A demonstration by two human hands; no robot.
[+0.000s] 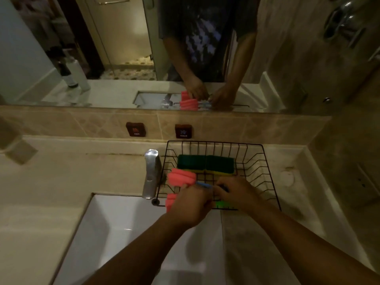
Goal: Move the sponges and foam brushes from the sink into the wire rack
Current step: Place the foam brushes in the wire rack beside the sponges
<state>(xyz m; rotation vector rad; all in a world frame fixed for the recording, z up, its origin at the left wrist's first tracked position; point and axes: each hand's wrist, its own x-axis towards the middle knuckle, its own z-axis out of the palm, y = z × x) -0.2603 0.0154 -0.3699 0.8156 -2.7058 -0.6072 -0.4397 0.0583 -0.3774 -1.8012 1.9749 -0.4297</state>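
A black wire rack (257, 159) stands on the counter right of the tap. Two green and yellow sponges (205, 163) lie side by side at its back. One pink foam brush (181, 176) with a blue handle hangs over the rack's left side. A second pink foam brush (171, 199) pokes out just below it at the rack's front left corner. My left hand (190, 204) is closed around the handles of the brushes. My right hand (236, 194) grips the blue handle end inside the rack. A bright green item (224, 204) shows under my hands at the front rail.
The white sink (123, 233) lies below and left of the rack. A chrome tap (152, 173) stands at the rack's left edge. Hot and cold labels sit on the tiled wall. A mirror above reflects a person; a bottle (76, 75) stands far left.
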